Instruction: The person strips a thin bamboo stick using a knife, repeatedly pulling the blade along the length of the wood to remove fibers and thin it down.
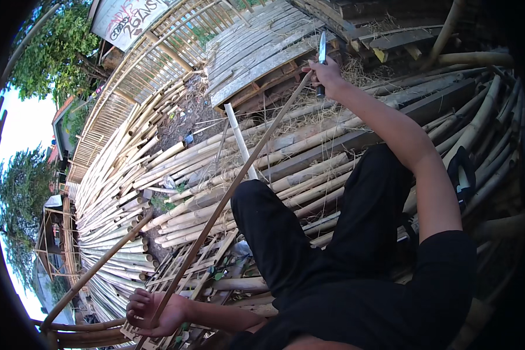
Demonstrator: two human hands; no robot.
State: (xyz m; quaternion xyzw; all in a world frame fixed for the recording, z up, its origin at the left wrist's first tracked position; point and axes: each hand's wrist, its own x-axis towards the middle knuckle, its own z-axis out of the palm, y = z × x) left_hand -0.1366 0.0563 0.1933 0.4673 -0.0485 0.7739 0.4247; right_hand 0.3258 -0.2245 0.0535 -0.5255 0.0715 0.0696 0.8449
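My right hand (329,77), at the upper middle, is closed round a knife (322,48) with its blade pointing up and its dark handle showing below the fist. The same fingers meet the upper end of a long, thin brown bamboo strip (219,207). This strip slants down to the lower left, past my left knee. My left hand (160,313) is at the lower left, palm up, its fingers loosely bent and apart. Across its palm lies the strip, and the fingers do not close round it.
Stacked bamboo poles (181,166) fill the ground ahead and to the left. A slatted wooden platform (256,49) stands at the far side, near a bamboo fence (122,87). A pale upright slat (240,140) leans beyond my knee. A bamboo rail (99,271) crosses the left.
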